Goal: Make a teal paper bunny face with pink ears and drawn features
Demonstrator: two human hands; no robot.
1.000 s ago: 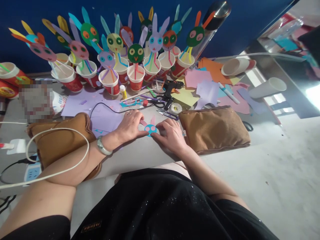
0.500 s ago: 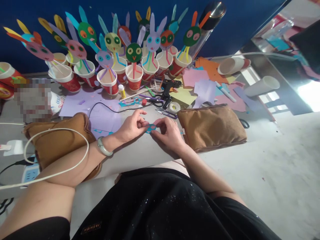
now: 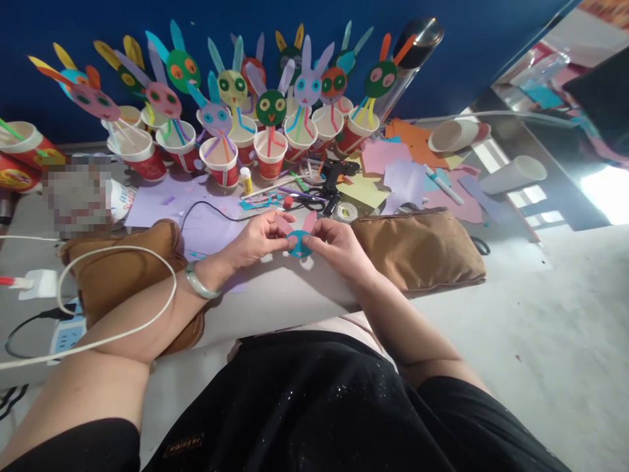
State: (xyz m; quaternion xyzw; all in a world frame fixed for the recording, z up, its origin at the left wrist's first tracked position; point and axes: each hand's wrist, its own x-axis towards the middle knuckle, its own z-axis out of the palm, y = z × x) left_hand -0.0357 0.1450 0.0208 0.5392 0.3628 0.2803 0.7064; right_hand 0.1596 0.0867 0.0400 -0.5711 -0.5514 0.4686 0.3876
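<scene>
Between my hands is a blue paper rabbit face (image 3: 299,250) with two pink ears standing up from its top edge. My left hand (image 3: 263,237) pinches its left side between thumb and fingers. On the right side, my right hand (image 3: 339,246) grips it the same way, with the thumb over the front. My fingers partly cover the face, so its eye details are hard to make out. Just beyond my hands lie a clear tape roll (image 3: 345,212), a black glue gun (image 3: 339,174) and a yellow glue stick (image 3: 246,180).
Several red-and-white paper cups (image 3: 270,157) holding paper rabbit heads line the back by the blue wall. Brown cushions lie left (image 3: 128,262) and right (image 3: 422,252). Colored paper sheets (image 3: 383,157) are scattered at the back right. A white cable (image 3: 171,288) loops over my left forearm.
The paper face has tilted up toward me, so its blue front and pink ears now show. My hands stay close together on its sides. The camera view has shifted slightly.
</scene>
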